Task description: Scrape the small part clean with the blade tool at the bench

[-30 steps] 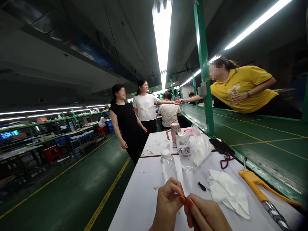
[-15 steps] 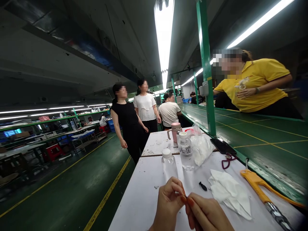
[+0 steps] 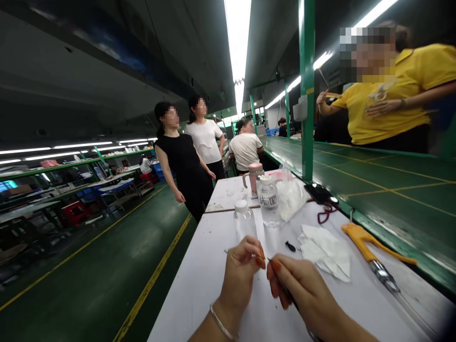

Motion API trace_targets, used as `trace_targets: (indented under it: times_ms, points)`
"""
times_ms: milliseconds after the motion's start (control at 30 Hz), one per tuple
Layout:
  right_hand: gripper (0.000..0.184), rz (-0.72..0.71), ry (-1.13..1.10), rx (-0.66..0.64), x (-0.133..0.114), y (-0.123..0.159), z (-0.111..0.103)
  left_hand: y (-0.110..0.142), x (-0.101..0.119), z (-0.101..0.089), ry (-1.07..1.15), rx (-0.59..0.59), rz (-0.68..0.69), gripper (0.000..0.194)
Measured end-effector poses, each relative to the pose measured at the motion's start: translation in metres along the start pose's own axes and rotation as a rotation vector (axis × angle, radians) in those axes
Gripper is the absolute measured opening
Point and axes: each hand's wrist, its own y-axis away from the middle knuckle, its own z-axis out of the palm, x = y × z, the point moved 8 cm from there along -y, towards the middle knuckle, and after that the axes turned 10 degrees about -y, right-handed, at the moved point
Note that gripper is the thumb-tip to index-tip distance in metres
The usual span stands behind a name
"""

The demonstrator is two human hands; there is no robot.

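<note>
My left hand point(image 3: 242, 270) and my right hand point(image 3: 297, 285) meet above the white table point(image 3: 199, 294), fingertips almost touching. The left fingers pinch something too small to make out. The right fingers are curled around a thin dark stick-like tool that runs down under the palm. A small black part point(image 3: 289, 246) lies on the table just beyond my hands, beside a crumpled white cloth point(image 3: 326, 249). Two clear plastic bottles point(image 3: 244, 222) point(image 3: 268, 204) stand behind my hands.
A yellow air gun point(image 3: 366, 244) lies at the right table edge beside the green conveyor point(image 3: 377, 190). A pink cup point(image 3: 254, 178), a plastic bag point(image 3: 292, 194) and a phone point(image 3: 319, 193) sit farther back. A person in yellow point(image 3: 388, 104) leans over the conveyor; three people point(image 3: 185, 161) are in the aisle.
The view has tilted down and my hands sit higher in the frame, wrists now showing. The person in yellow has drawn the outstretched arm back and looms closer.
</note>
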Motion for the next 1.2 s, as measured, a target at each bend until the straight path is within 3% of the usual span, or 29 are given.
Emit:
trace_targets:
  times_ms: [233,667,1200]
  points:
    - [0.041,-0.016,-0.011,-0.016,-0.005,0.001,0.0,0.001,0.007,0.004,0.019,-0.053,-0.019,0.009]
    - [0.041,-0.105,0.074,-0.009,-0.019,0.003,0.0,0.003,0.009,0.01,0.042,-0.078,-0.022,0.012]
    - [0.04,-0.08,0.092,-0.036,-0.016,0.002,0.003,0.003,0.005,0.008,0.009,-0.091,-0.025,0.009]
